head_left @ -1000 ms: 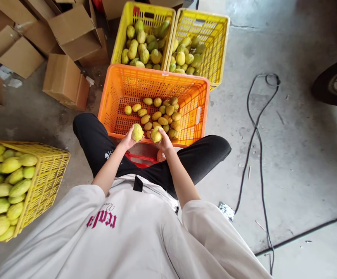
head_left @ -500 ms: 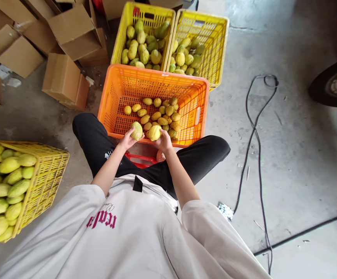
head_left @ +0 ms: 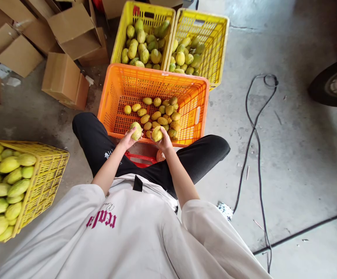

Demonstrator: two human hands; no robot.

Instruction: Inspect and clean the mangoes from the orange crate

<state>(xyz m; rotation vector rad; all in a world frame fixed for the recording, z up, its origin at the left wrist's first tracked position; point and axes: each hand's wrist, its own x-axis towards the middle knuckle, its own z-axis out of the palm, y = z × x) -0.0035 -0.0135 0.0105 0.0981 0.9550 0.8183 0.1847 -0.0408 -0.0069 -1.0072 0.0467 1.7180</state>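
Observation:
My left hand (head_left: 129, 139) is closed around a yellow-green oval fruit (head_left: 135, 131), fingers behind it. My right hand (head_left: 164, 141) grips a second, yellower oval fruit (head_left: 157, 134), thumb over its right side. Both fruits are held side by side, a short gap apart, over the near rim of an orange plastic crate (head_left: 156, 71). Inside that crate lie several smaller yellow-brown oval fruits (head_left: 162, 121), mostly toward its right side. The exact kind of fruit is not clear.
Two yellow crates (head_left: 225, 46) of larger green-yellow fruits stand behind the orange one. Another full yellow crate (head_left: 47, 180) is at my left. Open cardboard boxes (head_left: 62, 77) lie far left. A black cable (head_left: 254, 128) crosses the floor at right, near a wheel (head_left: 335, 83).
The fruit in my right hand has turned, showing a different side, and has shifted slightly right. The fruit in my left hand has moved slightly left. The crates have stayed put.

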